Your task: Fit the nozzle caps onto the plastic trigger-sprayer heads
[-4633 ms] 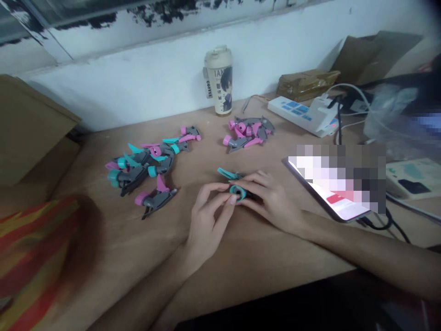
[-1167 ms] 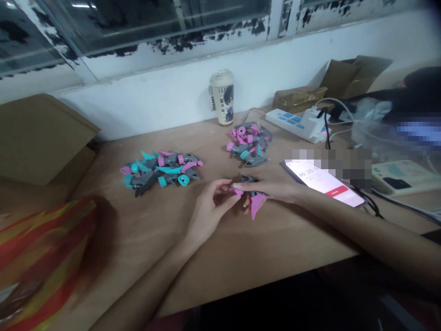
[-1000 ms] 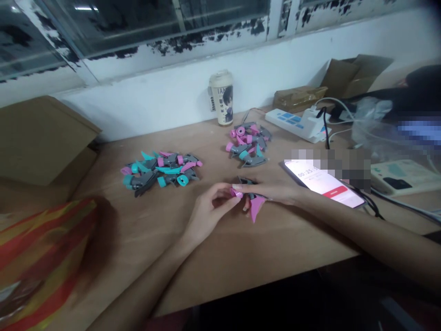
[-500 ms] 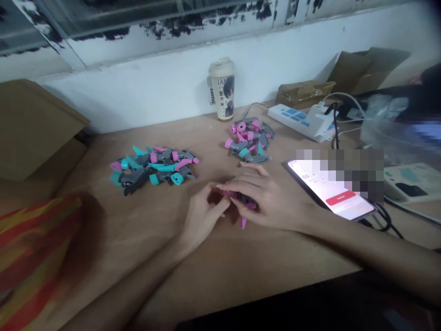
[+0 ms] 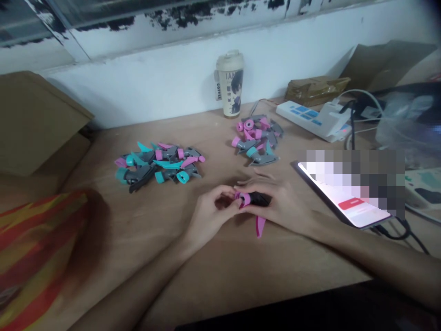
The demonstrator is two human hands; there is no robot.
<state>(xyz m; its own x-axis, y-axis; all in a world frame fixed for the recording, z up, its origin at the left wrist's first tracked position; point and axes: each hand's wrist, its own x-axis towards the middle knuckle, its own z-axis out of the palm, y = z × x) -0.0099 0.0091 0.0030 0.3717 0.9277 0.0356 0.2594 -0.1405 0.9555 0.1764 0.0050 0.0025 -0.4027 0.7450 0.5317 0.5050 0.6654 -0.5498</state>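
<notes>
Head view: thumb and fingers of the left hand (image 5: 212,214) pinch the pink collar (image 5: 245,198) of a spray trigger (image 5: 258,199), its dark body held in the right hand (image 5: 284,202); the pink lever (image 5: 261,226) projects nearward over the worktop (image 5: 262,271). Beyond, a mixed teal-and-pink left pile (image 5: 168,164) and a right pile (image 5: 257,134) lie apart. Behind stands a lidded cup (image 5: 231,87); rightward, a lit phone (image 5: 344,200) lies before a power strip (image 5: 306,117).

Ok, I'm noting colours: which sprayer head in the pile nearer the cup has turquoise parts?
The frontmost sprayer head, closest to the right hand: its collar and trigger are turquoise, while the other heads there show pink.
</notes>
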